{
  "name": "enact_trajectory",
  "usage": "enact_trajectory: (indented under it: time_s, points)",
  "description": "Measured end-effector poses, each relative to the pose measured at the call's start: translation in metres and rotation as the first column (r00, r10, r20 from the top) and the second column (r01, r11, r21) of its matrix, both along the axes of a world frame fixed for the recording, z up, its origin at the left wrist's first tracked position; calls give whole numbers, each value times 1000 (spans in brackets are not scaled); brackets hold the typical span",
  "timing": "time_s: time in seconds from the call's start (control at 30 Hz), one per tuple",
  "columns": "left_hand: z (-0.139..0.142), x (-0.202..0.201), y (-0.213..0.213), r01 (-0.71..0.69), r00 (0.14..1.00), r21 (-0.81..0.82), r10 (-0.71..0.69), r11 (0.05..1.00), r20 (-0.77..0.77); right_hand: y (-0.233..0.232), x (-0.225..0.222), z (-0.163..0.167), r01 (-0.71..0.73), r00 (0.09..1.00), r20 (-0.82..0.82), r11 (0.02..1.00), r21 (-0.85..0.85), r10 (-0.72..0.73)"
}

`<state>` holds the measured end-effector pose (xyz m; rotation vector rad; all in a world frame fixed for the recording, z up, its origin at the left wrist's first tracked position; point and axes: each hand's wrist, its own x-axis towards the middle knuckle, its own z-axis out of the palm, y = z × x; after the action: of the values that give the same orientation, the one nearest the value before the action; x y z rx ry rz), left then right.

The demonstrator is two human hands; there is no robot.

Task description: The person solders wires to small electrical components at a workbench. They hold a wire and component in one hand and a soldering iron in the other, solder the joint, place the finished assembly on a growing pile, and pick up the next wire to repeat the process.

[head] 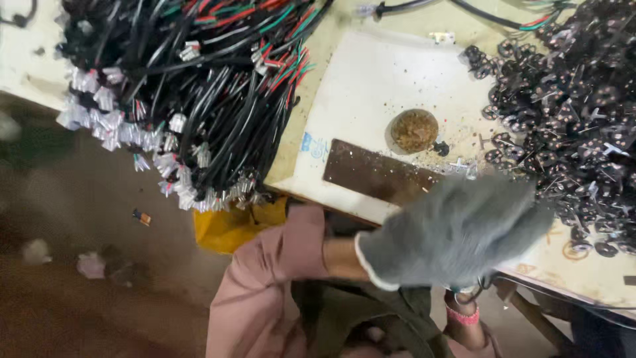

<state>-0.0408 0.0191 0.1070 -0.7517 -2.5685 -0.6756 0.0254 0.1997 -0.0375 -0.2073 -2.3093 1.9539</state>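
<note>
Wires (pixel 199 99) hang in a big bunch off the table's edge, left of the white board (pixel 371 86). One gloved hand (pixel 450 229), blurry, hovers just below the board; its grip, I cannot tell.

Wire bundle (pixel 199 99) left on table (pixel 596 272); small parts pile (pixel 570 113) right; round pad (pixel 414 130) between.

Grey glove (pixel 450 229), pink sleeve (pixel 265 292); black, red and green wires (pixel 218 73) with white connectors (pixel 106 99); cream surface (pixel 371 86).
</note>
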Motion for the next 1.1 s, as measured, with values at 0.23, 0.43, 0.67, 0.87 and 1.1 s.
enact_trajectory:
  time_s: [0.23,0.43,0.67,0.87,1.1]
  points:
    - [-49,34,-145,-746,602,-511,760,426,-245,-12,-1,21,-70,997,51,983,172,63]
    - [-71,47,-197,-573,559,-676,824,463,90,-11,-18,24,-119,966,-178,935,334,186]
    - [9,97,-118,-854,472,469,-45,225,880,-24,-6,23,-42,988,-141,983,176,68]
    - [-69,83,-43,-701,5,238,-329,673,944,-38,-10,45,-45,999,-12,692,-720,52]
    - [-90,83,-63,-326,446,584,-424,743,789,-31,14,54,-209,973,181,873,441,142]
